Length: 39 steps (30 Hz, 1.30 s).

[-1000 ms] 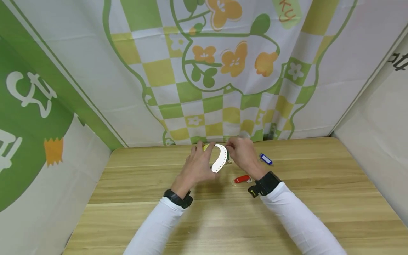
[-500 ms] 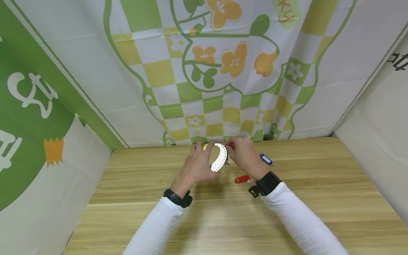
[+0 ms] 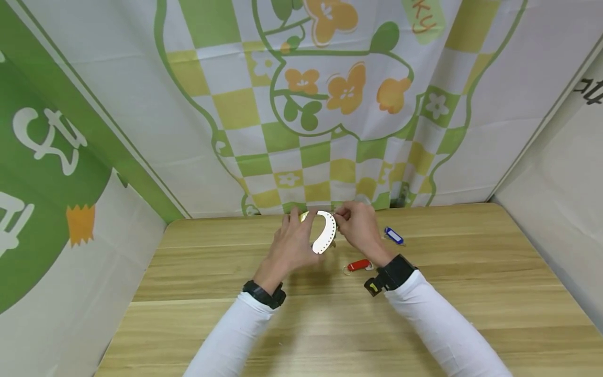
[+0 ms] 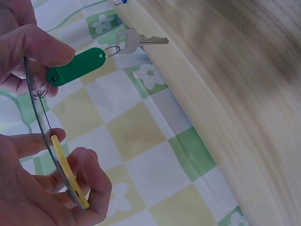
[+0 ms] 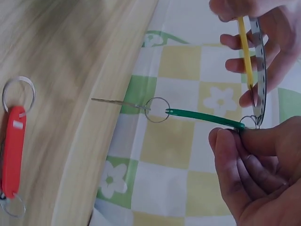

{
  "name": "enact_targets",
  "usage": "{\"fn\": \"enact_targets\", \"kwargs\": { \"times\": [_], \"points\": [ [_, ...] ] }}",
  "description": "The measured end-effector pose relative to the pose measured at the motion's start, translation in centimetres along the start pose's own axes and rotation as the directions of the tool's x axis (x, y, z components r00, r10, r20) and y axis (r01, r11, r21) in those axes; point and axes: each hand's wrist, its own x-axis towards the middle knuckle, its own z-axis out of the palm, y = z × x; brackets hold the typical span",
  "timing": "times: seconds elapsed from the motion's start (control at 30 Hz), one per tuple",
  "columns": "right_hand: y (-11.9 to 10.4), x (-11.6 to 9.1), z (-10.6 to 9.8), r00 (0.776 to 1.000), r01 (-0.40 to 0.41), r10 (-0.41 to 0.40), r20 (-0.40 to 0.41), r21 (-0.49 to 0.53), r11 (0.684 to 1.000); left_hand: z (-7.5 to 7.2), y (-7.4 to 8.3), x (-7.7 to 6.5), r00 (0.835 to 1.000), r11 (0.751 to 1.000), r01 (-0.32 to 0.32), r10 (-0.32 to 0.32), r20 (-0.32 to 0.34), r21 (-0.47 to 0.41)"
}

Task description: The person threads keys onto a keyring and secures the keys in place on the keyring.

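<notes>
In the head view, my left hand [image 3: 293, 243] grips a white curved plate [image 3: 328, 234] with a row of small holes along its outer edge. A yellow key tag [image 4: 68, 170] lies against the plate's face, near my left fingers. At the plate's upper right edge my right hand [image 3: 358, 224] pinches a small wire ring. This ring joins a green key tag [image 4: 79, 67], from which a silver key [image 4: 131, 41] hangs on another ring. In the right wrist view, the green tag's ring touches the plate's edge; whether it passes through a hole cannot be told.
A red key tag [image 3: 359, 265] with rings lies on the wooden table [image 3: 212, 324], below my right hand. A blue key tag [image 3: 393, 235] lies to the right of that hand. Behind the table hangs a checked curtain [image 3: 314, 154].
Both hands keep almost the same place and hold. The green tag and its key have shifted slightly behind the plate, with less green showing in the head view.
</notes>
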Motion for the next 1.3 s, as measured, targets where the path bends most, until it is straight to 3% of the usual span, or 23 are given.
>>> {"fn": "enact_targets", "kwargs": {
  "times": [0.2, 0.37, 0.47, 0.6, 0.77, 0.87, 1.0, 1.17, 1.3],
  "points": [
    [0.3, 0.1, -0.3, 0.99, 0.136, -0.132, 0.047, -0.09, 0.987, -0.1, 0.0, 0.0, 1.0, 1.0, -0.008, 0.008, 0.026, 0.0],
    [0.8, 0.3, -0.5, 0.945, 0.323, -0.304, 0.123, -0.185, 0.928, -0.1, -0.1, 0.0, 0.998, 1.0, -0.009, 0.008, 0.061, 0.005],
    [0.9, 0.4, -0.5, 0.925, 0.376, -0.351, 0.145, -0.206, 0.904, -0.1, -0.1, 0.0, 0.997, 1.0, -0.001, 0.001, 0.076, 0.003],
    [0.9, 0.3, -0.5, 0.947, 0.315, -0.295, 0.126, -0.184, 0.931, -0.1, -0.1, 0.0, 0.998, 1.0, 0.006, -0.005, 0.056, -0.002],
    [0.5, 0.1, -0.2, 0.994, 0.093, -0.087, 0.074, -0.089, 0.992, 0.0, 0.0, 0.0, 1.0, 1.0, 0.009, -0.009, 0.011, 0.007],
    [0.2, 0.0, 0.0, 0.999, -0.023, 0.024, 0.041, -0.013, 1.0, 0.0, 0.1, 0.0, 1.0, 1.0, 0.014, -0.014, -0.009, 0.013],
    [0.0, -0.2, 0.1, 0.994, -0.108, 0.107, 0.02, 0.064, 0.992, 0.2, 0.2, 0.1, 0.999, 1.0, 0.015, -0.015, -0.029, 0.011],
    [0.0, -0.4, 0.0, 0.995, -0.1, 0.101, -0.017, 0.06, 0.993, 0.3, 0.1, 0.0, 0.999, 1.0, 0.012, -0.011, -0.039, 0.006],
    [0.1, -0.5, -0.1, 0.998, -0.01, 0.01, -0.055, 0.017, 1.0, 0.2, 0.2, 0.0, 0.999, 1.0, 0.006, -0.006, -0.034, -0.001]
  ]
}}
